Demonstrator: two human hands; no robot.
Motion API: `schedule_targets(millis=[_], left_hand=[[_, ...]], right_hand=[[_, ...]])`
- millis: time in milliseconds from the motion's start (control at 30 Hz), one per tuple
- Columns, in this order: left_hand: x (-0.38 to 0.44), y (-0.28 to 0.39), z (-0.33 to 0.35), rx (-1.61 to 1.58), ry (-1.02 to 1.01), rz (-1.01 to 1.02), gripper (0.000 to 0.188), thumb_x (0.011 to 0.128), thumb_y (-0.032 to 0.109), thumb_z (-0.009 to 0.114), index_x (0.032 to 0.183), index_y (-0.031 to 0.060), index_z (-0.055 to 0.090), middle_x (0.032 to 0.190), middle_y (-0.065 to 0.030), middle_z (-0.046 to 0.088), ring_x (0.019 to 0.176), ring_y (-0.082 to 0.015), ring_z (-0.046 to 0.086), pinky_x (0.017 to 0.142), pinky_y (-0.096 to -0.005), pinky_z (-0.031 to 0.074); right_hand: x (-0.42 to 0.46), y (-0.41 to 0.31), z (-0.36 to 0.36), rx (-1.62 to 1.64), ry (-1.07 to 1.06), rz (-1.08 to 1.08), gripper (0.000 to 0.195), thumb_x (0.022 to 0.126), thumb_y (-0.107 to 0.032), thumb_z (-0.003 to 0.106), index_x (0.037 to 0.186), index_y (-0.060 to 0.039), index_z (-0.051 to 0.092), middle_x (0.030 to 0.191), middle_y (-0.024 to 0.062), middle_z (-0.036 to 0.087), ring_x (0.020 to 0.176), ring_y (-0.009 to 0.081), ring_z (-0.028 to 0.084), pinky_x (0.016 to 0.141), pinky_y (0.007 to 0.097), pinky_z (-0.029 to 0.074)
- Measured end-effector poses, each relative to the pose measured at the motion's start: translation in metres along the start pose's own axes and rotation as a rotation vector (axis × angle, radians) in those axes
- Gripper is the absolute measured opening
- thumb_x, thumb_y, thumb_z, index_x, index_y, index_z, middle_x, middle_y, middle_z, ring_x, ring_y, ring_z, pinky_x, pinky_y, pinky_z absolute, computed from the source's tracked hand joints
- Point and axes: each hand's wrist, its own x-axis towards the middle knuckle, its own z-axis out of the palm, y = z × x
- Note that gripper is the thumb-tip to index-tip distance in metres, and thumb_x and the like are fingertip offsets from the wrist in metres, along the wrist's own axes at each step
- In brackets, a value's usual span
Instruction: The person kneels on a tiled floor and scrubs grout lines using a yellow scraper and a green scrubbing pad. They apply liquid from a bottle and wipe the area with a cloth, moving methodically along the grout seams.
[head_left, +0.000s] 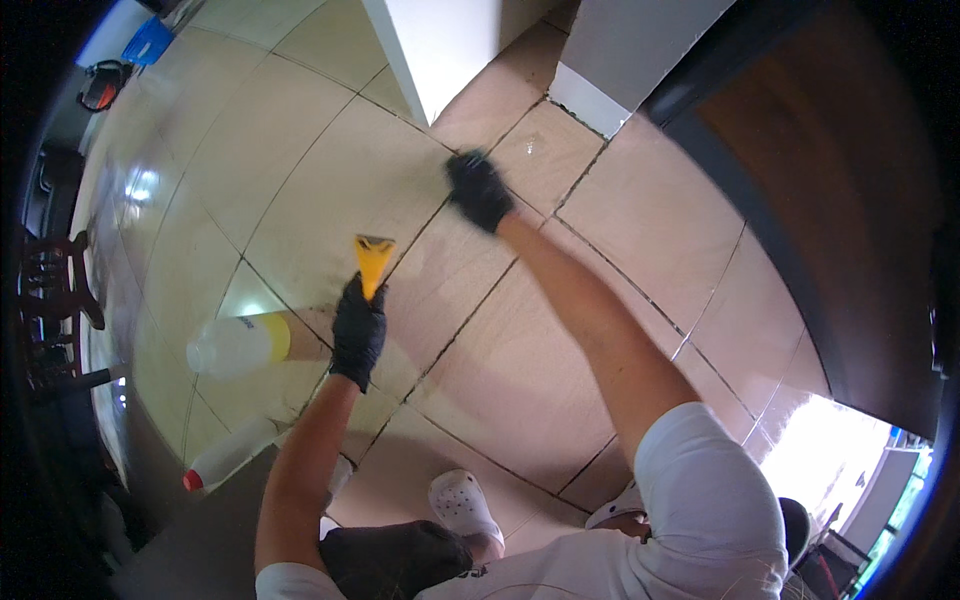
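My left hand (358, 334), in a black glove, grips a yellow scraper (373, 266) by its handle. The scraper's wide head points away from me, over the tile floor (510, 352). My right hand (478, 189), also gloved in black, reaches farther out to a joint between tiles, close to the corner of a white panel. It is blurred by motion, with its fingers curled down. Whether anything lies beneath those fingers is hidden. A small wet or shiny spot (531, 147) shows on the tile just beyond this hand.
A translucent jug with a yellow band (240, 345) and a clear red-capped bottle (232, 454) are left of my left arm. Ahead are the white panel (442, 52) and a wall corner (592, 97). Dark furniture (817, 195) borders the right; a wooden chair (64, 289) stands far left.
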Motion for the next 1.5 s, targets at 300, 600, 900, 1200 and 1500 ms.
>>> schedule_targets(millis=[300,600,900,1200,1500], left_hand=[[0.001,0.036,0.026,0.575,-0.224,0.164,0.043,0.081,0.034,0.064,0.100,-0.0030,0.054,0.135,-0.0217,0.036,0.105,-0.0417,0.050,0.073,-0.0431,0.053],[0.012,0.051,0.024,0.560,-0.341,0.182,0.052,0.084,0.033,0.061,0.115,-0.0053,0.047,0.138,-0.0261,0.033,0.103,-0.0404,0.050,0.073,-0.0452,0.053],[0.029,0.021,0.032,0.279,-0.145,0.045,0.046,0.087,0.043,0.054,0.102,0.0000,0.053,0.103,-0.0219,0.060,0.086,-0.0398,0.060,0.070,-0.0457,0.050],[0.039,0.029,-0.040,-0.008,-0.052,-0.234,0.047,0.090,0.050,0.046,0.094,0.0032,0.055,0.085,-0.0201,0.063,0.080,-0.0382,0.060,0.066,-0.0445,0.046],[0.053,0.048,-0.071,-0.519,0.028,-0.181,0.042,0.091,0.043,0.051,0.103,0.0031,0.055,0.087,-0.0105,0.060,0.077,-0.0205,0.057,0.069,-0.0328,0.045]], right_hand=[[-0.038,0.101,-0.055,-0.227,0.051,0.177,0.067,0.075,-0.037,0.067,0.124,0.0037,0.047,0.128,0.0229,0.047,0.122,0.0359,0.042,0.105,0.0464,0.028],[0.012,0.148,-0.062,-0.297,0.162,0.072,0.051,0.074,-0.037,0.066,0.108,0.0001,0.057,0.113,0.0210,0.057,0.110,0.0339,0.052,0.099,0.0428,0.037],[-0.063,0.092,-0.025,-0.183,0.121,0.493,0.087,0.071,-0.055,0.065,0.133,-0.0002,0.039,0.138,0.0204,0.038,0.131,0.0330,0.031,0.111,0.0440,0.018],[-0.104,0.021,-0.014,-0.071,0.064,0.305,0.082,0.076,-0.051,0.061,0.134,0.0013,0.036,0.140,0.0208,0.034,0.133,0.0326,0.027,0.112,0.0453,0.014],[-0.080,-0.098,0.037,0.045,0.164,0.241,0.082,0.065,-0.045,0.074,0.128,-0.0002,0.044,0.132,0.0195,0.043,0.128,0.0365,0.034,0.108,0.0460,0.024]])
